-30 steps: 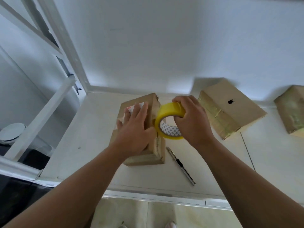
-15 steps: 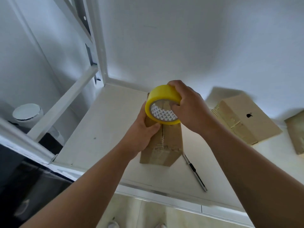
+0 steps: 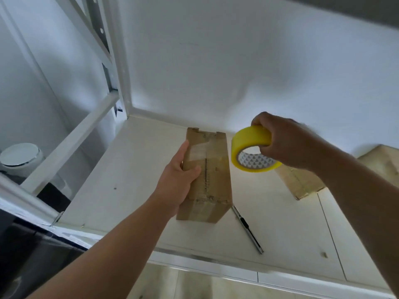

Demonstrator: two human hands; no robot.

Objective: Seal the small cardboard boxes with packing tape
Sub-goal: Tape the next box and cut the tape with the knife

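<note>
A small brown cardboard box (image 3: 212,175) lies lengthwise on the white shelf (image 3: 133,169), its top seam showing clear tape. My left hand (image 3: 178,180) grips the box's left edge, thumb on top and fingers down the side. Held in the air to the right of the box is a yellow roll of packing tape (image 3: 252,153), with my right hand (image 3: 287,141) curled round its far rim. The roll is apart from the box.
A utility knife (image 3: 248,228) lies on the shelf just right of the box's near corner. A second taped cardboard box (image 3: 300,180) sits behind my right arm. White shelf uprights (image 3: 116,61) and a brace stand at left, the wall close behind.
My right hand has lifted the tape roll off the box and carried it to the right. My left hand has shifted from the top to the box's left edge.
</note>
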